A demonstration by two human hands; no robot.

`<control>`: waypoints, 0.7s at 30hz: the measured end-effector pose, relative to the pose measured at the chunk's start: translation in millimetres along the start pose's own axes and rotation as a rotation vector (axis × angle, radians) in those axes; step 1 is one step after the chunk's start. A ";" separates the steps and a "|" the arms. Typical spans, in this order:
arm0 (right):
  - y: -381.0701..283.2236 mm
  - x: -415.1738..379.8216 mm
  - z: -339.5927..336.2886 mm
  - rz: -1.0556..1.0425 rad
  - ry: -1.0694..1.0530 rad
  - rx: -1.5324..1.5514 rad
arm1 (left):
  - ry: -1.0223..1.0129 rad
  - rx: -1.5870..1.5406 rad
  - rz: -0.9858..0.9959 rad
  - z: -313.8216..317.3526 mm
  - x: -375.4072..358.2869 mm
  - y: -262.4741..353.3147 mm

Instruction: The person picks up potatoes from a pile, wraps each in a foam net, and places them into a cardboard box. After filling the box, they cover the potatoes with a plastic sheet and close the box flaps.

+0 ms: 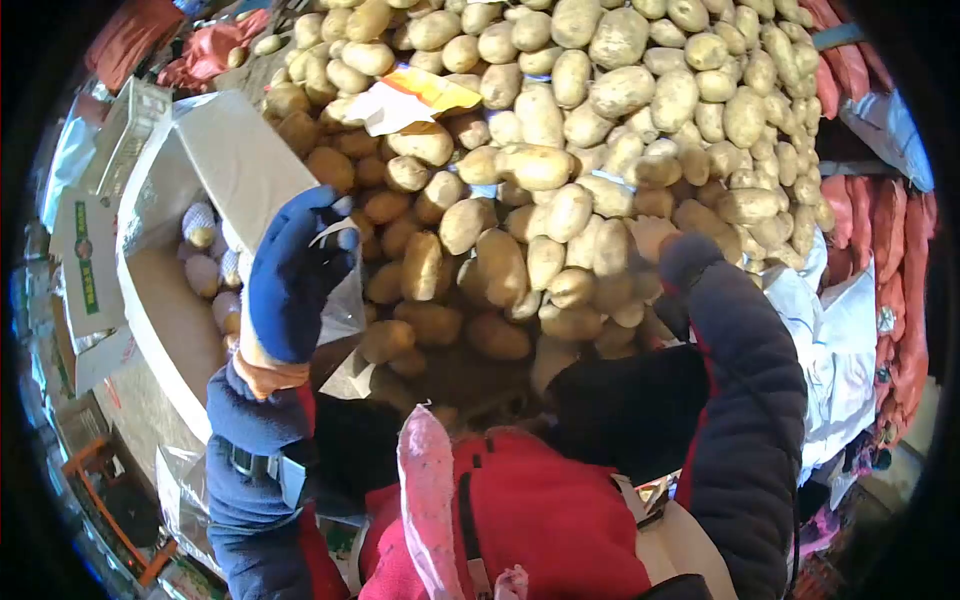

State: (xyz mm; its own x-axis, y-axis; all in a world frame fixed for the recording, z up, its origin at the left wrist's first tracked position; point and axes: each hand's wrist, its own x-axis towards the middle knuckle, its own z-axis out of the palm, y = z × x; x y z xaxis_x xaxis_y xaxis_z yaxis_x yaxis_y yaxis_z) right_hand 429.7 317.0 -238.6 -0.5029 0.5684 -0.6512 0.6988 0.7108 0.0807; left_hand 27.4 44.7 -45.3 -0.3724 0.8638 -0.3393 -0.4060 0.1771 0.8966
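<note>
My left hand, in a blue glove with an orange cuff, is over the right side of a white box. Its fingers curl round a pale strip, the edge of a clear plastic bag hanging beside and below the hand. My right hand reaches down among potatoes at the near slope of a large heap. Its fingers are partly lost between the potatoes and look blurred, so I cannot tell whether they grip one. A yellow and white paper scrap lies on the heap.
The white box at left holds several round items in foam nets. Red sacks and white sheeting line the right side. A printed carton stands far left, near an orange frame.
</note>
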 end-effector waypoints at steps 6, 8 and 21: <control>69.1 -60.9 -86.5 -0.203 0.589 0.647 | -0.054 0.664 0.342 -19.9 20.9 -21.1; 71.7 -107.6 -87.5 -0.036 0.799 0.791 | -0.095 0.588 0.327 -14.5 21.7 -23.5; 169.0 -302.0 131.9 0.954 1.119 0.897 | -0.140 1.196 0.772 -41.6 43.6 -43.4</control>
State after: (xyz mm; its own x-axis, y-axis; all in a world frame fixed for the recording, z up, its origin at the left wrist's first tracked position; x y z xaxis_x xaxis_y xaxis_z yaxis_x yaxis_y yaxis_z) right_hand 766.7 210.9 -127.8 0.4156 0.8862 0.2046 0.7859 -0.2367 -0.5713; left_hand -5.9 55.0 -110.9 -0.0599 0.9512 0.3028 0.8182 -0.1270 0.5607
